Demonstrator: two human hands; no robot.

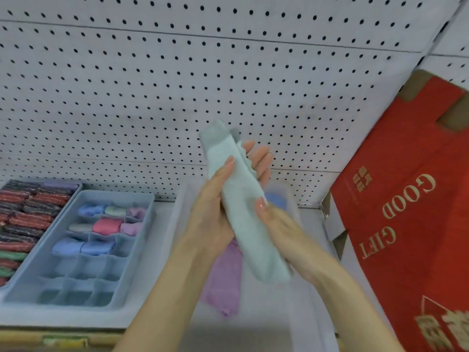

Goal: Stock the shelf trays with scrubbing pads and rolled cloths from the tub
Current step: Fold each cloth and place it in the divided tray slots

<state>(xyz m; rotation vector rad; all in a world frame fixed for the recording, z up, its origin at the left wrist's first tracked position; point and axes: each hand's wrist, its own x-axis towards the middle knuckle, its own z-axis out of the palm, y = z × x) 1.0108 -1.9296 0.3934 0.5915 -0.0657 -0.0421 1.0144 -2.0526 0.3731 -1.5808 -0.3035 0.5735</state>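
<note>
Far left, tray of scrubbing pads (22,219), red, dark and green ones packed in rows, cut off by the frame edge; touching its right side, blue-grey divided tray (142,224) on the shelf (157,262); rolled cloths (106,226) sit in its back 3 rows, blue, green, pink, grey, lilac; shelf front lip with a label strip (63,341) at bottom left; white pegboard (177,72) backs everything.

Centre, clear tub (175,240) just beside the divided tray, walls faint and blurred; a purple cloth (224,280) lies in it, and a blue cloth (275,199) shows at its back; both forearms and the held cloth cover most of the tub's inside, so the rest of what it holds cannot be made out.

Mint cloth (243,199), folded long and narrow, held above the tub, tilted with top end leaning left toward the pegboard; left grip (213,219) wraps its upper half, thumb on the front, fingers (258,158) curled round the back; right grip (281,227) clasps the lower half, thumb pressed on the front, palm under it; hands close together, motion blur on the right one.

Right, red box (406,212) printed "GOOD GIFT" upside down, leaning against the pegboard, near the tub's right side; its cardboard flap (332,224) juts toward the tub.
</note>
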